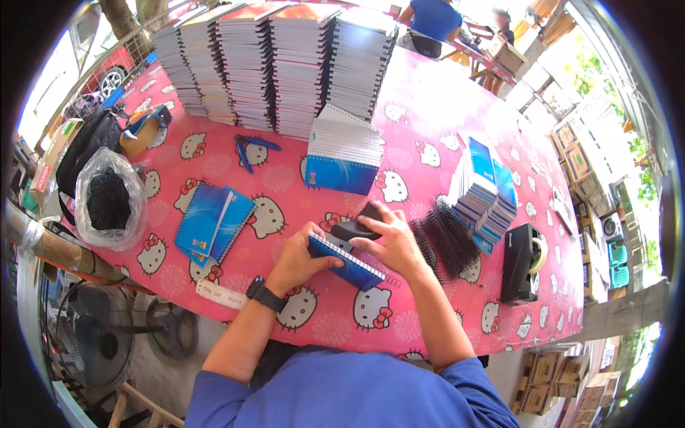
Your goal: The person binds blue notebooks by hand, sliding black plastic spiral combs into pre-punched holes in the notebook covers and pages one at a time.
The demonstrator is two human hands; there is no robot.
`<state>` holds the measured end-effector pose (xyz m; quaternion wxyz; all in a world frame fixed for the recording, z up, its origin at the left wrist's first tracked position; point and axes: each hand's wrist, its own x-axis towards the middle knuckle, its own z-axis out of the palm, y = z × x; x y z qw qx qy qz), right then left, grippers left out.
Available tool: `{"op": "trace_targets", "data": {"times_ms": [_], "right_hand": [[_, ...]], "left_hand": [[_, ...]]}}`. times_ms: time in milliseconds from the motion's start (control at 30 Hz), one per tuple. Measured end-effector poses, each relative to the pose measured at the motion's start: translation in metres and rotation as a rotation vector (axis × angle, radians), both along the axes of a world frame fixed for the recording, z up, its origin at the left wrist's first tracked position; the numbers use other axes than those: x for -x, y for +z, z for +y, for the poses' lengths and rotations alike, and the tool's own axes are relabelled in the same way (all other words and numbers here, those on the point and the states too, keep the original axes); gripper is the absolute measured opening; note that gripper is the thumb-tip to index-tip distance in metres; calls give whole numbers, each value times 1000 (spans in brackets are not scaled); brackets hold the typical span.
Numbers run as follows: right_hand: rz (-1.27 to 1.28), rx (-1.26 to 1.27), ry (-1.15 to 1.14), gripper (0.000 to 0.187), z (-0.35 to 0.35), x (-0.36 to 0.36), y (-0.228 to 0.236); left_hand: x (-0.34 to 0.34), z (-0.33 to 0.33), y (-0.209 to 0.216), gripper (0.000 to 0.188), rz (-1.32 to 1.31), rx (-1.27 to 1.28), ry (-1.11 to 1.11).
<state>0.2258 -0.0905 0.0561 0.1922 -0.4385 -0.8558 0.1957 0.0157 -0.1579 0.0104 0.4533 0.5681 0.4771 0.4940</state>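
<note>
My left hand (pixel 300 261) is closed around one end of a blue-covered notebook (pixel 351 268), thumb on top, with its row of binding holes or wire facing up. My right hand (pixel 391 244) grips a dark, rounded block (pixel 355 227) at the notebook's far side; whether the two touch is hard to tell. Beyond them lies a fanned stack of punched blue-covered pads (pixel 342 171). Several blue spiral notebooks (pixel 214 220) rest to the left. Black binding coils (pixel 448 242) lie right of my right hand, against stacked blue notebooks (pixel 479 184).
Tall stacks of spiral-bound books (pixel 246 71) stand along the far side of the pink table. Blue-handled pliers (pixel 253 150) lie before them. At left is a clear plastic bag (pixel 107 203) of black coils; at right, a black tape dispenser (pixel 521 265). A fan (pixel 96 332) stands below left.
</note>
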Motion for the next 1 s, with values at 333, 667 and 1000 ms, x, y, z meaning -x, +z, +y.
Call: {"op": "trace_targets", "data": {"times_ms": [333,667,1000], "right_hand": [[438,205,78,32,-45,16,45],[564,29,165,26,-55,20,51],[428,-39,148,23,-60,25,59]], "left_hand": [[-28,-10,33,25,-93,-83,4],[-28,-18,38,25,-285,-161,97],[-20,-30,44,25,-196,-157,69]]}}
